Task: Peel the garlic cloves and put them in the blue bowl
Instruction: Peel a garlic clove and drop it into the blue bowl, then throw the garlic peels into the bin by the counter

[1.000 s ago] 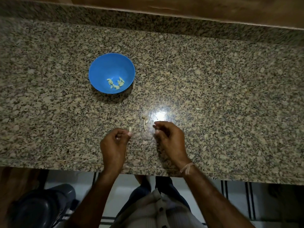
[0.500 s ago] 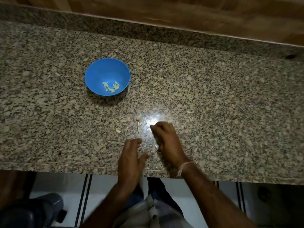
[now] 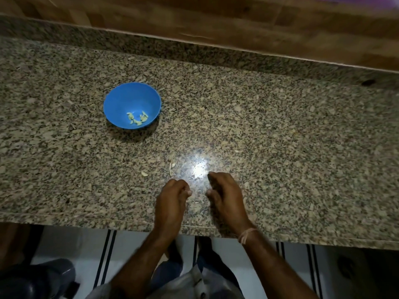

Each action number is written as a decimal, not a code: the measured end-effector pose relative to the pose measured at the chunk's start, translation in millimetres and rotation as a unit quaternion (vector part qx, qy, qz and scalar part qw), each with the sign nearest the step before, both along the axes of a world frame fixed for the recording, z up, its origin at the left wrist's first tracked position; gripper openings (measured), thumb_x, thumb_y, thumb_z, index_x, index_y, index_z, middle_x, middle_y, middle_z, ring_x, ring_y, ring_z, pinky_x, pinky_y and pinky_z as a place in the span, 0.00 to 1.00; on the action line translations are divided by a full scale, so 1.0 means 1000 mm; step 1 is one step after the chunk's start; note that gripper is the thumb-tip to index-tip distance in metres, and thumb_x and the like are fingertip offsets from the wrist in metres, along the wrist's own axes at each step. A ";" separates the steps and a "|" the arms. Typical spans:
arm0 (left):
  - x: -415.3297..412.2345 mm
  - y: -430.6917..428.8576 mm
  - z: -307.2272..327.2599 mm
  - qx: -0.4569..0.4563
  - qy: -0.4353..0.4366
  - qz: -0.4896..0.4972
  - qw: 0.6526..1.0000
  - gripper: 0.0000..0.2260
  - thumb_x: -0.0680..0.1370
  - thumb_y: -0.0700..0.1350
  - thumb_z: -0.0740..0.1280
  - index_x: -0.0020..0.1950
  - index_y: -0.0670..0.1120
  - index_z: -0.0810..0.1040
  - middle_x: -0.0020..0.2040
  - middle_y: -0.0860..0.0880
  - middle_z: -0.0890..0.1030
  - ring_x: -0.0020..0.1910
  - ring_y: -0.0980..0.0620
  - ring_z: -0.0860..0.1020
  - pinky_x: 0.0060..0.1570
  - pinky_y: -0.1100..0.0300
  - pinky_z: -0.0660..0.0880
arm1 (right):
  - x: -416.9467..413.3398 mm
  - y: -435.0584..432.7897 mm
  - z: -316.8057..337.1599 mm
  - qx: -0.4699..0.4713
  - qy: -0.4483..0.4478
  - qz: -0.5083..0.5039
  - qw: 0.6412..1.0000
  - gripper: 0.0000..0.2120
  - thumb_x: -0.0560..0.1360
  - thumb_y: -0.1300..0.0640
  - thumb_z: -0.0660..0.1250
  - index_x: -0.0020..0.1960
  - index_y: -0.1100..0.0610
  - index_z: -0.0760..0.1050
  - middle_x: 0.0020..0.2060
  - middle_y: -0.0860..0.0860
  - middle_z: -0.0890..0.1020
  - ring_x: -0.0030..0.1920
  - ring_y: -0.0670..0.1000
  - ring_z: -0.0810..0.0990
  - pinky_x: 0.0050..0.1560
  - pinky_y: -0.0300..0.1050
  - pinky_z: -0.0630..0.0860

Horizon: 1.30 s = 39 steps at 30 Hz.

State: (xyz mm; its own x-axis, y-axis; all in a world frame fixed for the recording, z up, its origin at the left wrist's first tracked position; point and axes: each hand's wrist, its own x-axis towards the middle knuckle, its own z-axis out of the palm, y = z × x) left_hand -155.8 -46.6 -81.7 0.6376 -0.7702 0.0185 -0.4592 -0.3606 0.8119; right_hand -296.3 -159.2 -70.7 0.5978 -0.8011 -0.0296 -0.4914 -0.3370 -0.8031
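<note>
- Your left hand (image 3: 172,197) sits just past the near edge of the granite counter (image 3: 280,147), fingers curled in tight and the thumb pressed against them. Whether it pinches a clove I cannot tell.
- Your right hand (image 3: 224,195) is beside it, a small gap apart, knuckles up and fingers bent down toward the stone. What lies under them is hidden, so I cannot tell whether it holds anything. A thread band (image 3: 246,235) circles that wrist.
- Just ahead and left of your left hand lies a small pale piece (image 3: 144,174), its long axis running roughly left to right. It could be a clove or skin. Your left hand is the nearer one.
- Near it, a thin strip of skin (image 3: 171,167) lies lengthwise away from you, beside the light glare.
- Farther off, ahead and left, stands the blue bowl (image 3: 121,98) with several peeled cloves (image 3: 137,119) at its bottom. For any drop, your left hand looks to have the shorter reach.
</note>
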 end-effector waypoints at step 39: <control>0.067 0.523 -0.017 -0.070 0.161 0.632 0.755 0.07 0.76 0.39 0.76 0.40 0.49 0.84 0.37 0.56 0.85 0.39 0.63 0.82 0.45 0.63 0.78 | 0.253 0.475 -0.020 0.719 0.082 0.153 0.673 0.18 0.76 0.72 0.63 0.32 0.59 0.80 0.33 0.54 0.78 0.31 0.47 0.79 0.33 0.36 0.80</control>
